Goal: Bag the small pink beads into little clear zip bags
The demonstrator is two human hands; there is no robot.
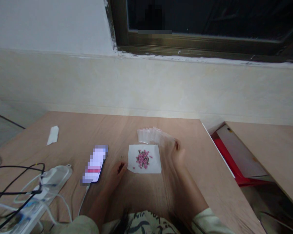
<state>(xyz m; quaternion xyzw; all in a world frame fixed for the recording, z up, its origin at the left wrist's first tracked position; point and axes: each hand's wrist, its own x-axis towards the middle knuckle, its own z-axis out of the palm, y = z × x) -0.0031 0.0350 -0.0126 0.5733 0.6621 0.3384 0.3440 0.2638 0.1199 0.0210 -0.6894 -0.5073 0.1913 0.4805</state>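
Observation:
Several small clear plastic bags [150, 135] lie overlapping in a fanned row on the wooden table. My right hand [179, 156], a little blurred, is at the right end of this row, its fingers pinched at the edge of the last bag. In front of the bags is a white sheet of paper [155, 167] with a pile of small pink pieces [143, 158], perhaps beads, on it. My left hand [117, 172] rests just left of the paper with its fingers curled closed. What it holds, if anything, is hidden.
A lit phone [95, 164] with a cable lies left of my left hand. Further left are a white power strip [55, 175] and tangled cables, with a white scrap [53, 135] behind. At right, a gap with a red object [230, 165] separates another wooden surface [271, 143].

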